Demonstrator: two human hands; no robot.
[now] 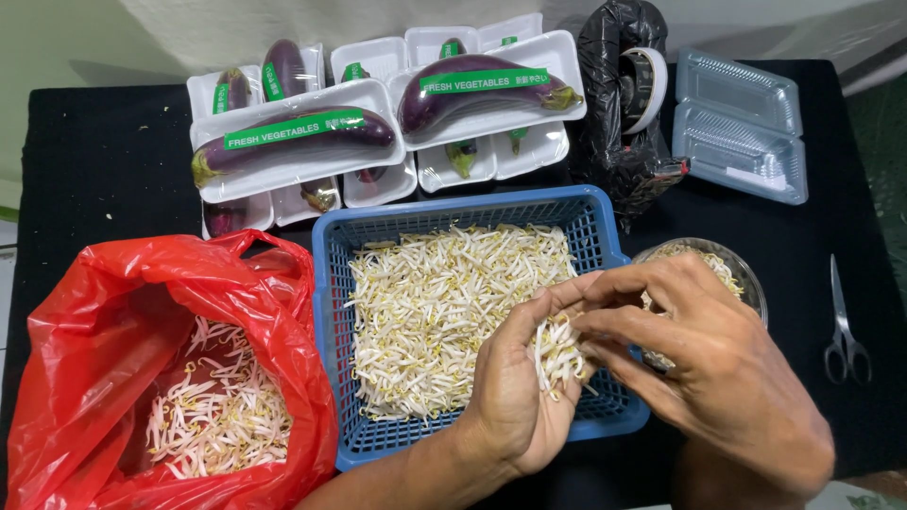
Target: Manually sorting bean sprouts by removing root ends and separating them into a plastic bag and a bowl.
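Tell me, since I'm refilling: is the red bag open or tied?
Open: the red bag gapes wide, with bean sprouts visible inside.

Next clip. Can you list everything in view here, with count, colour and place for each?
bean sprouts: heaps, pale white, in basket, bag, bowl and left hand
basket: one, blue, centre of table
bag: one, red, left, open
bowl: one, clear, right of basket, partly behind right hand
eggplant trays: a stacked pile, white, purple eggplants under green-labelled wrap, top left; exact count unclear
black bag: one, top centre-right
tape roll: one, white-edged, on the black bag
clear boxes: stacked, count unclear, top right
scissors: one pair, silver, right edge
table: one, black cover
left hand: cupping sprouts over the basket
right hand: fingers at those sprouts
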